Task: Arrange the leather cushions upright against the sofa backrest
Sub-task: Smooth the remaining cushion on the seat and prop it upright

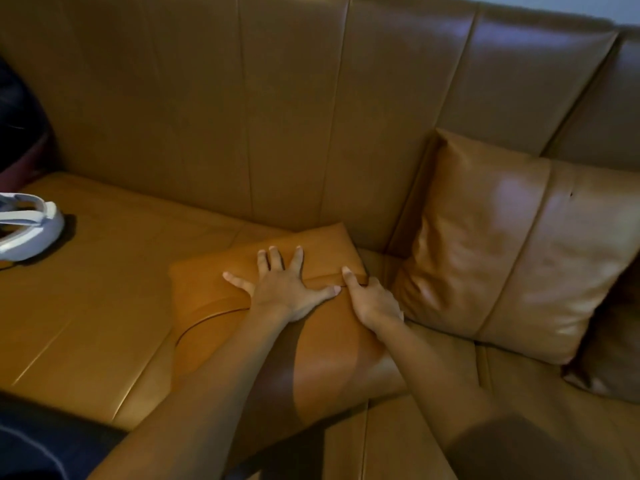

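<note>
The left hand (pixel 284 292) is laid flat, palm down and fingers spread wide, on the top face of a tan leather cushion (pixel 329 348); nothing is gripped by it. The right hand (pixel 372 301) is set just beside it on the same cushion, touching the left thumb, with the index finger stretched out along a seam and the other fingers curled over the cushion's right edge; whether that edge is truly grasped cannot be told. Both bare forearms are reached in from the near side.

The cushion under the hands is lying flat on the sofa seat (pixel 90 306), its far corner close to the foot of the backrest (pixel 277 109). To its right, a second, larger leather cushion (pixel 519 244) is stood upright, tilted back and leaned against the backrest, its lower left edge just beside the flat cushion.

At the far left edge of the seat, well apart from the cushions, a white strapped object (pixel 27 225) is seen, partly cut off by the frame. Behind it, at the left border, something dark (pixel 17 116) is seen against the backrest, too dim to be identified.
</note>
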`<state>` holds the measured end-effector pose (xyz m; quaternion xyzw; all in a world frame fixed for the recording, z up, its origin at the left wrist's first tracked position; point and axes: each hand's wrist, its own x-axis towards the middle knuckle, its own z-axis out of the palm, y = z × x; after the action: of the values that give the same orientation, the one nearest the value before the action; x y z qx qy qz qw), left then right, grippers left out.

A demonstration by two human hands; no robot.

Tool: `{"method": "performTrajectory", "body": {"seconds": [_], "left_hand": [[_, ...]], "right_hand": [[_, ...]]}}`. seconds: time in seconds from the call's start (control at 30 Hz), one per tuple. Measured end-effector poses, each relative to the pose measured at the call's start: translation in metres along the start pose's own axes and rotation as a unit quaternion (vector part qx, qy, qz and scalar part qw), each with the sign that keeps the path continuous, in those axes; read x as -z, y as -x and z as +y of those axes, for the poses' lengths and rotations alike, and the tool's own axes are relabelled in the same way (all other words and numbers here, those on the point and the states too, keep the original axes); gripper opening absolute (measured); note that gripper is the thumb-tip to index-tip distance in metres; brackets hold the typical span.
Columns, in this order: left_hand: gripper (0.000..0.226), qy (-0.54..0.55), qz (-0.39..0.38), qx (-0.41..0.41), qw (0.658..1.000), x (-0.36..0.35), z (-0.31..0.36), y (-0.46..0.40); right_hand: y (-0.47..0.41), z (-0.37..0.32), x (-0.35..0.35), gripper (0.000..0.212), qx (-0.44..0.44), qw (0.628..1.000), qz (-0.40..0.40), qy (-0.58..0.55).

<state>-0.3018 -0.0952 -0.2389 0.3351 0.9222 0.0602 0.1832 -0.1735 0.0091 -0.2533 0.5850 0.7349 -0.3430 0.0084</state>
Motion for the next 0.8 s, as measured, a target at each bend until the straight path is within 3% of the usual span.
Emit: {"method": "performTrajectory", "body": {"seconds": [0.13, 0.37, 0.47, 0.63, 0.8], "left_hand": [[0.113, -0.03, 0.139, -0.041, 0.989, -0.028, -0.001, 0.028], [0.11, -0.036, 0.159, -0.048, 0.985, -0.031, -0.002, 0.04], [0.106, -0.042, 0.167, -0.051, 0.984, -0.032, -0.003, 0.047], [0.104, -0.03, 0.178, -0.055, 0.982, -0.034, -0.008, 0.066], [0.109, 0.033, 0.194, -0.028, 0.98, -0.019, -0.02, 0.08]], "right_hand": [[0.006, 0.017, 0.006, 0.109, -0.026, 0.996, -0.054, -0.062], [0.012, 0.026, 0.007, 0.115, 0.003, 0.997, -0.037, -0.068], [0.018, 0.029, 0.008, 0.104, 0.027, 0.997, -0.006, -0.069], [0.035, 0.029, 0.008, 0.065, 0.073, 0.995, 0.059, -0.037], [0.063, 0.013, 0.016, 0.051, 0.153, 0.976, 0.149, -0.033]]}}
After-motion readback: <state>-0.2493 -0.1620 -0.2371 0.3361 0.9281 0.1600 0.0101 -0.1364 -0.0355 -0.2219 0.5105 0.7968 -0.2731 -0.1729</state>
